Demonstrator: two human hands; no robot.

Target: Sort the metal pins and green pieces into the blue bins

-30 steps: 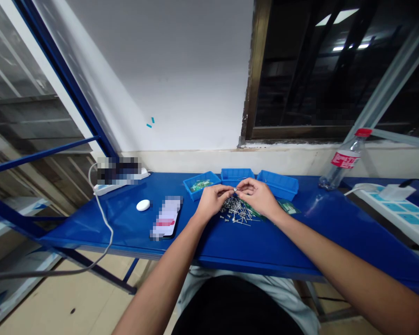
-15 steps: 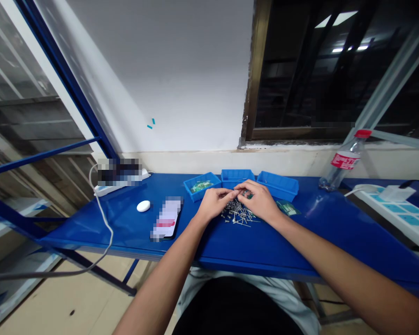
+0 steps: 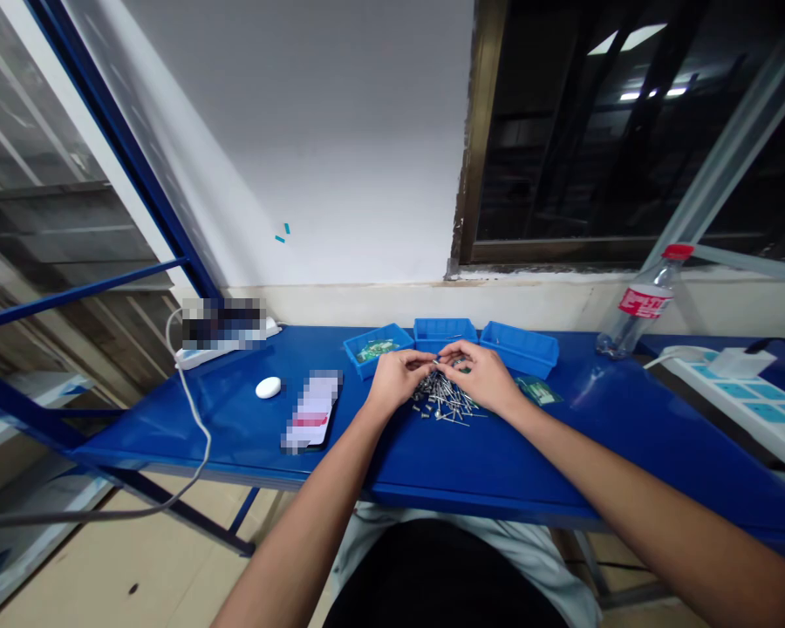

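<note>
Over a pile of metal rivets or pins [image 3: 450,403] on the blue table, my left hand [image 3: 399,377] and my right hand [image 3: 476,371] meet at the fingertips. Both hands are closed in a pinch; what lies between the fingertips is too small to make out. Behind them stand three blue bins: the left one [image 3: 358,359] holds green-and-white items, the middle one [image 3: 441,330] has a thin metal piece, and the right one [image 3: 523,345] is partly behind my right hand. A green packet [image 3: 539,392] lies right of the pile.
A phone [image 3: 314,408] and a white oval object [image 3: 268,387] lie to the left. A plastic bottle [image 3: 645,303] with a red cap stands at the back right, near a white power strip [image 3: 752,397]. A cable [image 3: 200,419] hangs over the left edge.
The fingers of my right hand have shifted slightly left and spread a little from the palm. My left hand stays nearly in place, fingertips still meeting the right ones.
</note>
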